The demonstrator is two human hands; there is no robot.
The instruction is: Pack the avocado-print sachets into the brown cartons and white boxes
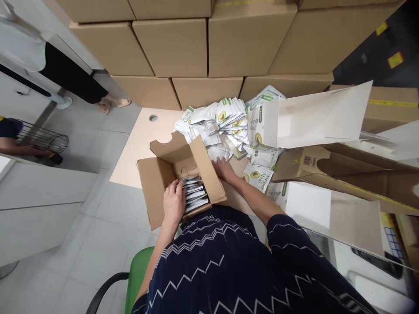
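Cardboard box (153, 183) holds stacked sachets (194, 194); left hand (173, 203) presses them flat, right hand (223, 168) open.

Packing or stockroom workspace, stacked cardboard boxes (176, 46), heap of product sachets (225, 122), tiled floor (94, 244)

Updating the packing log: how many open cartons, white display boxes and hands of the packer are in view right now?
Open cartons: 2, small carton, large carton
White display boxes: 2, upper box, lower box
Hands: 2, left hand, right hand
Total: 6
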